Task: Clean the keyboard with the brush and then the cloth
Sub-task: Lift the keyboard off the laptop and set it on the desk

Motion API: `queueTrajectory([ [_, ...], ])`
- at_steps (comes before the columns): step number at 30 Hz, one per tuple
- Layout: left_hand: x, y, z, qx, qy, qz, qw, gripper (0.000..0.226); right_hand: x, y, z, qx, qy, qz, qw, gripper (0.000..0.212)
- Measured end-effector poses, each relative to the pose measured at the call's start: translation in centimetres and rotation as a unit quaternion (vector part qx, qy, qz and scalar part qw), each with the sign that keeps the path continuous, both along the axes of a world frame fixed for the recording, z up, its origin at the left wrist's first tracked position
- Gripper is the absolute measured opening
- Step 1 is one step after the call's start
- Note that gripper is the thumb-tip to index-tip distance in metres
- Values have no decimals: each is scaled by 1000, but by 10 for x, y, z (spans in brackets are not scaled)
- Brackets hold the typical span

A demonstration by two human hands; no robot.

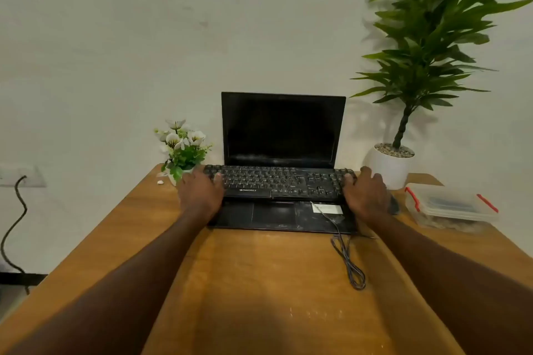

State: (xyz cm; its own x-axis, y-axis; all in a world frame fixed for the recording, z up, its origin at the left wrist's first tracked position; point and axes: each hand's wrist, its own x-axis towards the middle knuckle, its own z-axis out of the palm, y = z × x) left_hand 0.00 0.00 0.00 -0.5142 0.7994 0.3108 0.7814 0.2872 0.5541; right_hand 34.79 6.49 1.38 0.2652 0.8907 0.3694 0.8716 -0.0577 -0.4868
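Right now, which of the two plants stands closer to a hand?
The small white-flowered plant: the left hand almost touches its pot. The tall leafy plant stands clear of the right hand.

Matt black plastic keyboard [277, 183], worn wood table [259, 282], clear plastic box [450, 204]

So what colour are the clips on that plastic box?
Red, on the clear plastic box, seen from the head view.

Home office corner, wooden desk [259, 282], open laptop [282, 130], potted plant [427, 37]
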Motion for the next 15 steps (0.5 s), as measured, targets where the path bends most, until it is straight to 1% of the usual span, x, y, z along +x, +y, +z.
queueTrajectory([
  [3, -9, 12, -9, -17, -35, 20, 999, 63, 5, 15, -3, -35, 45, 31, 998, 47],
  [4, -9, 12, -10, -28, -55, 12, 998, 58, 5, 15, -2, -55, 51, 37, 996, 45],
  [6, -10, 15, -14, -25, -70, -2, 997, 50, 2, 19, -3, -59, 66, 39, 995, 42],
  [8, -9, 16, -15, -10, -69, -3, 998, 48, 0, 19, 1, -50, 77, 37, 995, 39],
  [10, -9, 17, -18, 7, -81, 0, 997, 52, -1, 19, 3, -47, 100, 34, 993, 38],
  [13, 3, 7, -11, 52, -132, 19, 990, 55, -3, 7, 8, -29, 135, 21, 990, 40],
  [15, 8, -2, -6, 99, -159, 26, 982, 62, -3, -8, 14, -10, 154, 16, 988, 41],
])
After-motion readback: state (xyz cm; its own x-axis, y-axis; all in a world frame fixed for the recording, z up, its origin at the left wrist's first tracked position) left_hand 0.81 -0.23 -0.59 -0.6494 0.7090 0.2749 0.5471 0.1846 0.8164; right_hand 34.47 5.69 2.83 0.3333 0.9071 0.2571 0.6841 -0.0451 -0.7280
